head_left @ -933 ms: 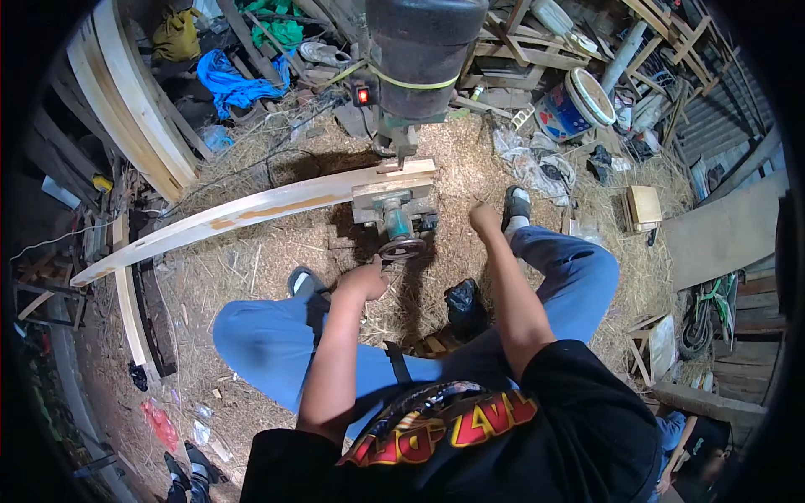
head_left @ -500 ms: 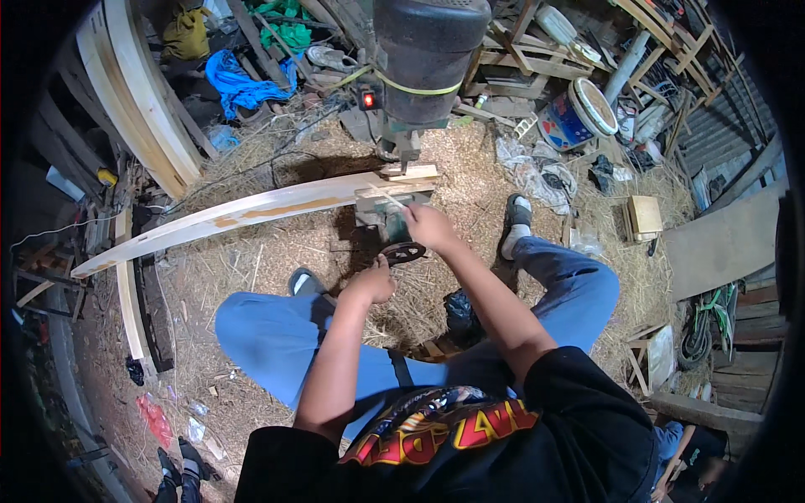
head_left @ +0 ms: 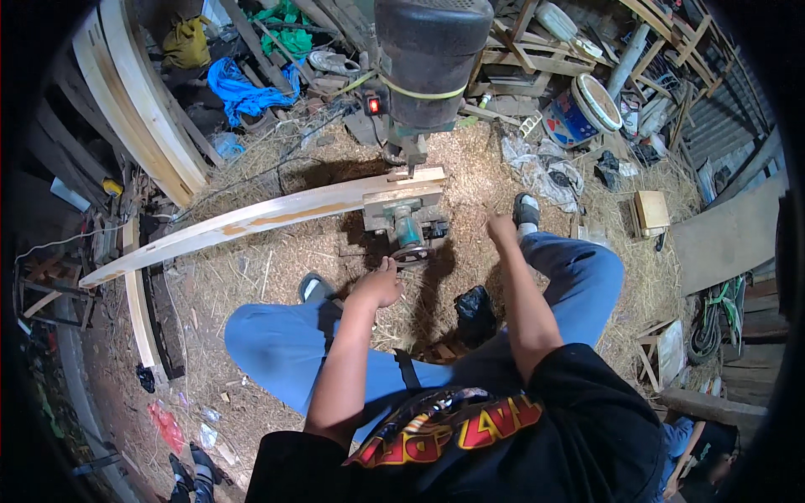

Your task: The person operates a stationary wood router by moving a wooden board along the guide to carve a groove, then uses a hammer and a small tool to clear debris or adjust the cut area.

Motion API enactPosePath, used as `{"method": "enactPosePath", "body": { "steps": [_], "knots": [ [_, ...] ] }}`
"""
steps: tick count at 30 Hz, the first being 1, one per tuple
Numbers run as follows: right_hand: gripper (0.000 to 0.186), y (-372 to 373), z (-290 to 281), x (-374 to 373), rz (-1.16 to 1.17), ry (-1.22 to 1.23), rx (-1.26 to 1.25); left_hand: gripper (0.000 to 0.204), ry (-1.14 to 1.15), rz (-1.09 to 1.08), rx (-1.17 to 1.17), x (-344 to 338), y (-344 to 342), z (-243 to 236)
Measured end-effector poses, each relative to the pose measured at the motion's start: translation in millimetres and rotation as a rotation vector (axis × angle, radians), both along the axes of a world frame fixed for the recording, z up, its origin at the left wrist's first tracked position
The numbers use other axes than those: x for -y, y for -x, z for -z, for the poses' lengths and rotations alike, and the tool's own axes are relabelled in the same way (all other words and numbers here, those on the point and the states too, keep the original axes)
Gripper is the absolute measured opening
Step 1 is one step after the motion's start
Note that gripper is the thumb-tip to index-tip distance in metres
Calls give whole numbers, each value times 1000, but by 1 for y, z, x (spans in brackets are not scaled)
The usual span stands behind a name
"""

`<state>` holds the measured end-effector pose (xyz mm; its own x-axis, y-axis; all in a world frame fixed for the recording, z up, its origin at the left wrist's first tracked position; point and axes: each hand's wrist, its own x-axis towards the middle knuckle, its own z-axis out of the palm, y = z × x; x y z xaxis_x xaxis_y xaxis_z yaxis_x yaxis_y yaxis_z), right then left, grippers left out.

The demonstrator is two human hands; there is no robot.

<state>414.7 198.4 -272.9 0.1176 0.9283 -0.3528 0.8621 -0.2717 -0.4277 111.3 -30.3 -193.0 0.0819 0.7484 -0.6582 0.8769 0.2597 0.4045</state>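
My left hand [head_left: 379, 285] is at the near left rim of a dark handwheel [head_left: 411, 255], its fingers closed at the edge. The wheel sits at the front of a green metal clamp [head_left: 406, 226] under a drilling machine with a dark motor housing [head_left: 432, 63]. A long, curved pale wooden beam [head_left: 285, 205] runs leftward from the clamp, its right end below the machine's bit [head_left: 411, 168]. Away from the machine on the right, my right hand [head_left: 503, 233] is curled closed above the straw-strewn floor. Whatever its fingers hold is hidden.
A red-lit switch [head_left: 373, 105] is on the machine's left side. Between my legs lies a black plastic bag [head_left: 475, 312]. A paint bucket [head_left: 584, 111] and scrap wood lie at the far right. More curved beams [head_left: 138, 109] stand at the far left.
My right hand has moved right, away from the clamp, where it held a thin pale stick; the stick no longer shows. My left hand stays by the handwheel. The view has shifted slightly.
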Motion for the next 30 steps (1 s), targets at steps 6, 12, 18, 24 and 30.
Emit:
{"method": "enactPosePath", "body": {
  "steps": [6,12,18,24,30],
  "knots": [
    [49,4,-16,54,-110,-176,-70,78,-3,22,-22,-8,-7,-27],
    [41,136,-76,70,-556,-236,-221,78,-20,5,-16,-8,-3,-14],
    [31,187,-72,60,-532,-211,-109,80,-61,4,9,-5,0,0],
    [30,18,27,1,-255,68,40,83,-24,48,11,-13,-11,-24],
    [46,-9,3,74,75,-72,-195,83,-20,21,-30,-6,0,-7]
  ]
}}
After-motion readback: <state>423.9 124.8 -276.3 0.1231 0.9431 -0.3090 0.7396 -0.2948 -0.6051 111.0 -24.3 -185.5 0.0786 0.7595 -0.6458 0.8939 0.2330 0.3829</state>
